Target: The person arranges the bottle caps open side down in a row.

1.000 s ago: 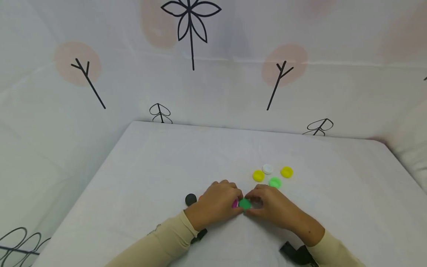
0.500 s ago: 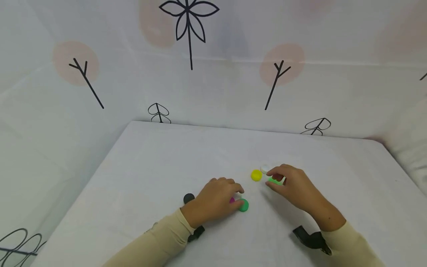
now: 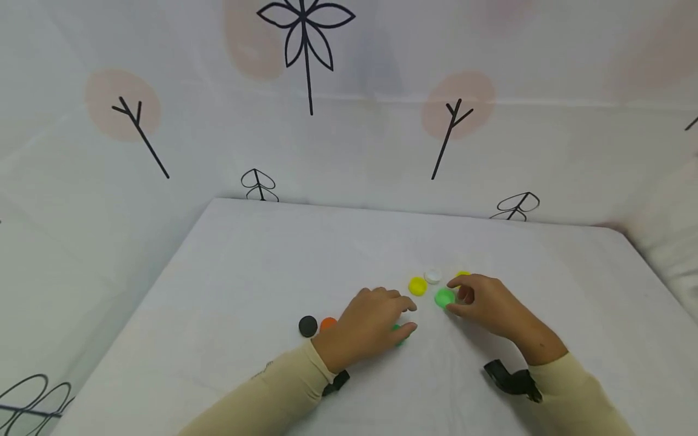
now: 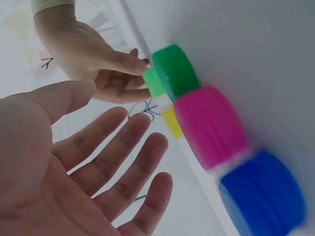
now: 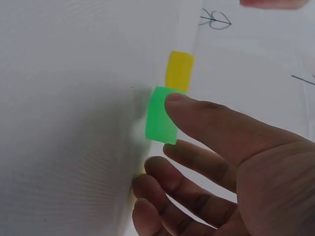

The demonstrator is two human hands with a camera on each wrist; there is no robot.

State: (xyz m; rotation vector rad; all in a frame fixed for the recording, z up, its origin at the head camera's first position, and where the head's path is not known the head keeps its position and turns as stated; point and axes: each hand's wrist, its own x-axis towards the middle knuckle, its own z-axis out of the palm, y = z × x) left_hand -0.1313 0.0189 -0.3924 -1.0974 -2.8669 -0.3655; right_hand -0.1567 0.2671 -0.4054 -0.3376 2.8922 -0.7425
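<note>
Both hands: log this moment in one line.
right hand: at light green disc, grip unclear | left hand: empty, near dark green disc

No text, label, brand or number can be read in these views. On the left sleeve (image 3: 256, 396) there is a small dark marking (image 3: 268, 366), which is too tiny for reading. The black lines (image 3: 303, 17) on the white backdrop (image 3: 371, 151) form plant drawings, not letters.
</note>
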